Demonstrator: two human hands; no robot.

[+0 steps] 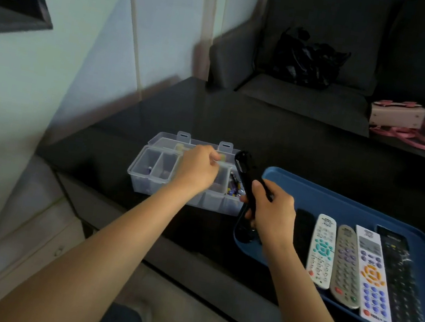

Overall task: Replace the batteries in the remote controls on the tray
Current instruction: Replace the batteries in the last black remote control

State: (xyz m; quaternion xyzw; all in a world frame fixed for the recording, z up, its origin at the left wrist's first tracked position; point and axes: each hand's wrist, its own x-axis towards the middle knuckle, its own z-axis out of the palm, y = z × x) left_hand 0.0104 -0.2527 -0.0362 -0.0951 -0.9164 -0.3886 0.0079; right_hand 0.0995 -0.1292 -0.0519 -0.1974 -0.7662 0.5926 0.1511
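Observation:
My right hand (271,212) grips a black remote (245,177) and holds it tilted above the left end of the blue tray (338,203). My left hand (199,168) hovers over the clear plastic battery box (153,176) with its fingers curled; whether it holds a battery is hidden. Purple and yellow batteries (234,189) lie in the box's right compartment. On the tray lie a white remote (322,250), a grey remote (346,265), a white remote with orange and blue buttons (372,278), a long black remote (402,288) and a small black piece (303,231).
Box and tray sit on a dark glossy table (240,120). Behind it is a dark sofa (336,41) with a black plastic bag (305,58) and a pink handbag (399,118). The light floor (16,213) lies to the left.

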